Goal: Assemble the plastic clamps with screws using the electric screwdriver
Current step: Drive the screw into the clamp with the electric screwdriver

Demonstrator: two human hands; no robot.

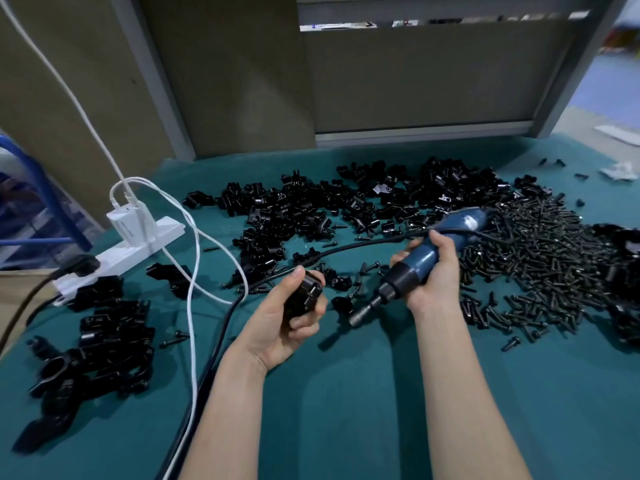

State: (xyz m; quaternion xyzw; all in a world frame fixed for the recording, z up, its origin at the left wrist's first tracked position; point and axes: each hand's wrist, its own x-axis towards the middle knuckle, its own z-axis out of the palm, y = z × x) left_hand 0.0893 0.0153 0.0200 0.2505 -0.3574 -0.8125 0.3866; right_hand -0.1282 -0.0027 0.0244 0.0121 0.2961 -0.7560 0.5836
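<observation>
the person's left hand (pixel 282 323) is palm up over the green table cloth (pixel 381 403), fingers and thumb curled round a black plastic clamp (pixel 304 299) and holding it off the surface. the right hand (pixel 438 271) is wrapped round the blue electric screwdriver (pixel 417 263), thumb on the near side and fingers over the top, with the tool slanted so its dark bit (pixel 358 318) points down and to the left, just beside the clamp but not touching it. the screwdriver's black cord (pixel 221 337) runs from its back end across the cloth and off the near edge. behind the hands lies a wide heap of loose black clamp parts (pixel 304 209), and to the right of it a thick spread of black screws (pixel 540 268), a few of them scattered between the two hands. on the left, near the table edge, sits a smaller bunch of black clamps (pixel 107 341). further back on that side is a white power strip (pixel 145 242) with a white charger (pixel 126 221) plugged in, and a white cable (pixel 194 278) looping down over the cloth.
</observation>
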